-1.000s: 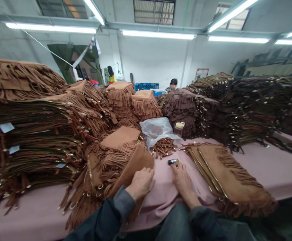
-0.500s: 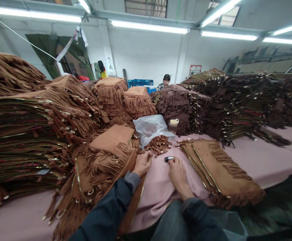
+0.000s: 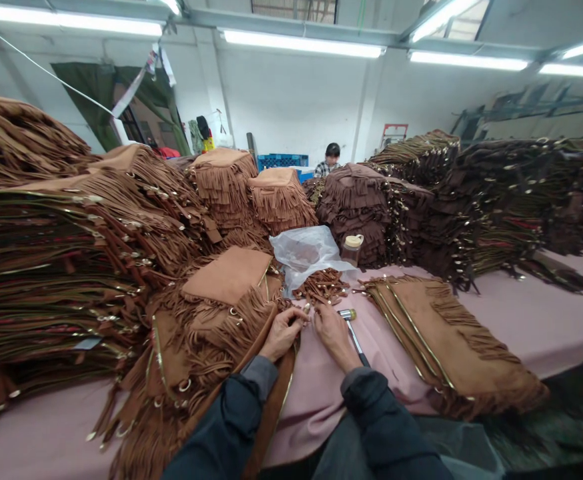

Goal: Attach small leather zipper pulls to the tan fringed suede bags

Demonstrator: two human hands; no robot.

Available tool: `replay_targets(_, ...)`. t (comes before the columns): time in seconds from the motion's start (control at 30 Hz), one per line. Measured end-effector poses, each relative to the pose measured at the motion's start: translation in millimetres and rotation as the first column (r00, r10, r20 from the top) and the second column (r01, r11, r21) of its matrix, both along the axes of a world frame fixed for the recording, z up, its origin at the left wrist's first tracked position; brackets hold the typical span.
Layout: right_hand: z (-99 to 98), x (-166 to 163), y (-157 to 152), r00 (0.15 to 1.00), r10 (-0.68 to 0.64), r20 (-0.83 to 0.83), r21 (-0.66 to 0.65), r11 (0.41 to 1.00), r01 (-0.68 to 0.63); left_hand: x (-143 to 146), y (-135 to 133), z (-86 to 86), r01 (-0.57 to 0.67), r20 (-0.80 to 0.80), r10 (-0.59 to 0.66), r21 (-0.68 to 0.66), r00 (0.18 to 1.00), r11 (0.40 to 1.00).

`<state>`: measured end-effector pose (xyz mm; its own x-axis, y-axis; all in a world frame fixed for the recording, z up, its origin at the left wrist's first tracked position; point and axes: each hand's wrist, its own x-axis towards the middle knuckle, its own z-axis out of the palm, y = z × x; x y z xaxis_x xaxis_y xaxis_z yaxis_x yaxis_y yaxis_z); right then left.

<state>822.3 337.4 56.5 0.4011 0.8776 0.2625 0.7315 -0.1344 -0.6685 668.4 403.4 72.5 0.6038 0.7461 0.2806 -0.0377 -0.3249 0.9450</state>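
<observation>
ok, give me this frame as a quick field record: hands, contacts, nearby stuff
left hand: at the edge of a tan fringed bag, grip unclear
right hand: fingertips meet the left hand's there
hammer: on the pink cloth beside the right hand, unheld
nearby: small brown pieces, plastic bag, jar
background: stacked fringed bags, another person

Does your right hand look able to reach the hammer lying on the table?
Probably yes: the hammer lies just beside the right hand, on its right side, and nothing sits between them.
</observation>
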Motion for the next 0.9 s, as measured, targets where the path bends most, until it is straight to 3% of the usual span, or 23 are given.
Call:
replay_targets(0.1, -4.4, 4, -16, 0.939, 0.094, -0.332, 0.079, 0.994, -0.072, 1, 0, -0.3, 0.012, -0.030, -0.011, 0.021, 0.999, 1.000)
replay_targets(0.17, -3.6, 5, -25, 0.758, 0.156, -0.634, 0.157, 0.985, -0.072, 2, 0, -1.2, 0.001, -0.070, 0.002, 0.047, 0.998, 0.999)
replay_targets(0.23, -0.7, 3, -31, 0.530, 0.208, -0.822, 0.228, 0.973, -0.030, 2, 1, -1.4, -0.013, -0.107, 0.021, 0.073, 0.994, 0.997)
replay_targets(0.33, 3.5, -2, -37, 0.411, 0.251, -0.877, 0.271, 0.963, -0.011, 1, 0, 1.4, 0.016, -0.135, 0.000, 0.120, 0.991, 0.993)
replay_targets(0.47, 3.0, -9, -37, 0.436, 0.258, -0.862, 0.252, 0.965, -0.073, 2, -2, 6.2, 0.104, -0.135, -0.083, 0.154, 0.987, 0.983)
replay_targets(0.67, -4.1, -10, -37, 0.525, 0.205, -0.826, 0.187, 0.978, -0.089, 0, -2, 7.1, 0.141, -0.110, -0.130, 0.105, 0.985, 0.984)
replay_targets(0.77, -5.6, -9, -37, 0.566, 0.203, -0.799, 0.185, 0.979, -0.090, -1, -3, 6.7, 0.178, -0.143, -0.157, 0.151, 0.977, 0.972)
replay_targets(0.9, 0.2, -12, -40, 0.654, 0.208, -0.727, 0.207, 0.975, -0.080, -2, -7, 6.6, 0.139, -0.213, -0.081, 0.273, 0.974, 0.952)
